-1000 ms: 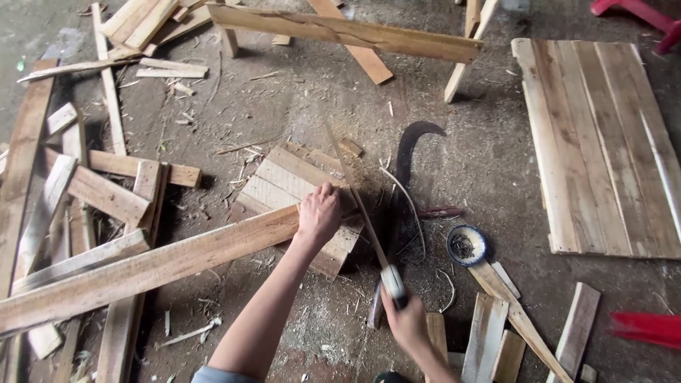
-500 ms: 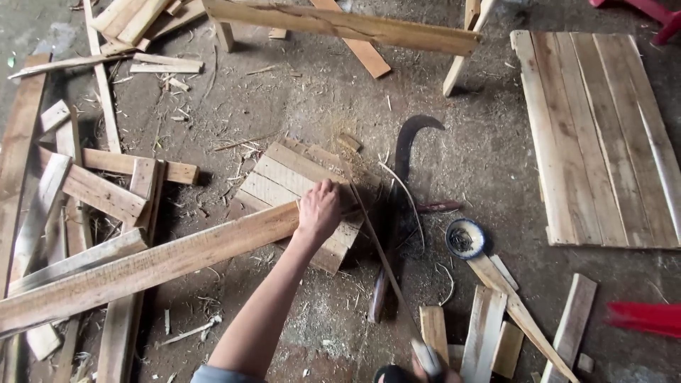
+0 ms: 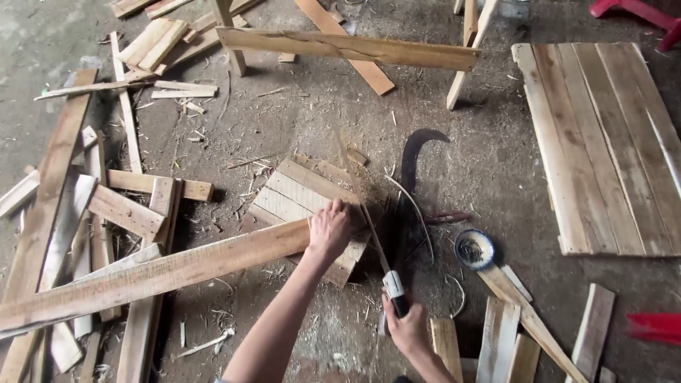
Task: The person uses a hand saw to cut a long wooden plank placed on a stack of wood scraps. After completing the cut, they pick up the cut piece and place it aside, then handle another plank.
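On the floor, left hand (image 3: 330, 230) presses the plank (image 3: 152, 276) on a block (image 3: 301, 198); right hand (image 3: 406, 328), fingers clamped on the saw (image 3: 376, 245), cuts at its end, not yet severed.

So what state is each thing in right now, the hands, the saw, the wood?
Left hand: pressed flat on the end of the long plank.
Right hand: closed around the saw handle.
Hand saw: blade tilted, at the plank's end.
Long plank: lying across a small stack of boards.
Sickle: lying loose on the floor.
Round tin: open, something inside.
Panel of slats: flat on the floor.
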